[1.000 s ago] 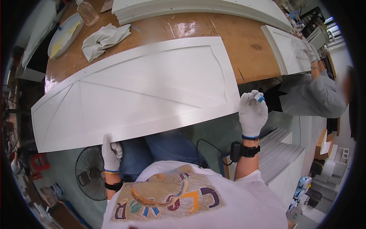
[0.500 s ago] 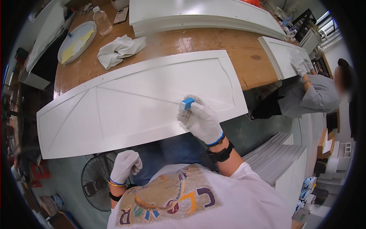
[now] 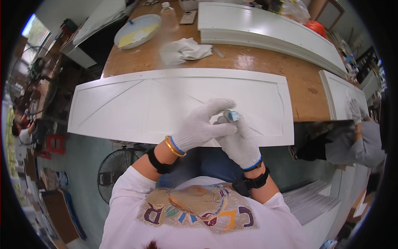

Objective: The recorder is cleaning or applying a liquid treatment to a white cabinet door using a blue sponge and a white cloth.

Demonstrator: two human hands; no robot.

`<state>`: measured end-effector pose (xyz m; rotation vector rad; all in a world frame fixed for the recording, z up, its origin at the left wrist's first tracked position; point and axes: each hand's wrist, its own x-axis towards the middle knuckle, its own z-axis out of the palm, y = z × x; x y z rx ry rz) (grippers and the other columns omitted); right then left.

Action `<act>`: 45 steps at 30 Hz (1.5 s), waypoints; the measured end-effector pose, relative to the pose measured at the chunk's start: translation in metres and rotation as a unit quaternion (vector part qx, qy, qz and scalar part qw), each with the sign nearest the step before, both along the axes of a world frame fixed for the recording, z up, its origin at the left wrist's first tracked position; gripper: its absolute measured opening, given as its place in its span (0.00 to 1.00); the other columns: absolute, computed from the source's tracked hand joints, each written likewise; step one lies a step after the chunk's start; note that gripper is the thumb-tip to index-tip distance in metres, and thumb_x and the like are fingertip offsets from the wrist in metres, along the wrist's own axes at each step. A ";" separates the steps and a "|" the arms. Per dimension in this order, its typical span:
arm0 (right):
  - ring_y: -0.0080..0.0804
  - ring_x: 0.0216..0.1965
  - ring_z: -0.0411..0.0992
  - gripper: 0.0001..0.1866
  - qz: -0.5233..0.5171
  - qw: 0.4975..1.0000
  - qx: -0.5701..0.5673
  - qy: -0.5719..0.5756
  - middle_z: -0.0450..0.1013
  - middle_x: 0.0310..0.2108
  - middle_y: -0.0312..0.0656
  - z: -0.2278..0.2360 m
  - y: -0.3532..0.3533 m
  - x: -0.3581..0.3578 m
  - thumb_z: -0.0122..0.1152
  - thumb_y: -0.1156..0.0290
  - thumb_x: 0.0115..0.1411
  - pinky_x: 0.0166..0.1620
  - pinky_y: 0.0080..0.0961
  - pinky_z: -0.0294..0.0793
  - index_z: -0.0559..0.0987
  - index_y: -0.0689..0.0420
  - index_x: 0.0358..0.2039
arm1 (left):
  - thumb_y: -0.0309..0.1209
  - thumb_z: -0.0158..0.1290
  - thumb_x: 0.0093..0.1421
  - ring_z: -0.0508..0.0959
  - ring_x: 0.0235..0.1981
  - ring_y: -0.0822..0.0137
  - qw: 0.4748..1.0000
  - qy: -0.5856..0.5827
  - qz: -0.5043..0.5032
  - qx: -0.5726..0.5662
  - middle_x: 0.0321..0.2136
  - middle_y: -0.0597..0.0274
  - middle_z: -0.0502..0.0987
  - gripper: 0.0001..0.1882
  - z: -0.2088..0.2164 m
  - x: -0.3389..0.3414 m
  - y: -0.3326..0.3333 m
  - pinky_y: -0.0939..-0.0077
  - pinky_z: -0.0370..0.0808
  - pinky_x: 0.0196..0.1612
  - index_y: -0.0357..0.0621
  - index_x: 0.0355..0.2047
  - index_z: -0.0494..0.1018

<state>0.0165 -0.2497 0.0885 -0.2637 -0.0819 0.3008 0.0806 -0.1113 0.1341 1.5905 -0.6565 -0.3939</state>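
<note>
My gloved right hand holds a small blue block with a whitish face, pinched at the fingertips. Beside it is my gloved left hand, its thumb and forefinger apart and curved around the block and the right fingertips. Whether the left fingers touch the block is hidden by the overlap. Both hands are over a long white panel with a raised border and thin diagonal grooves. It lies along the front of the wooden table, its near edge towards me.
Behind the panel lie a crumpled white cloth, a clear bottle and a round tray with yellow sheets. Stacked white panels occupy the back. At right a co-worker in grey handles another panel. A black fan stands below left.
My left hand has risen from beside my lap to meet the right hand at the block. The view has shifted, so the table's things appear farther right.
</note>
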 end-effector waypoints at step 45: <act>0.27 0.26 0.72 0.16 0.151 0.785 -0.542 0.259 0.75 0.30 0.47 -0.058 -0.079 -0.056 0.51 0.63 0.61 0.29 0.22 0.72 0.75 0.67 0.36 | 0.63 0.47 0.49 0.76 0.42 0.49 0.722 -0.170 0.348 0.573 0.39 0.42 0.76 0.38 -0.023 0.387 0.188 0.63 0.71 0.45 0.38 0.41 0.76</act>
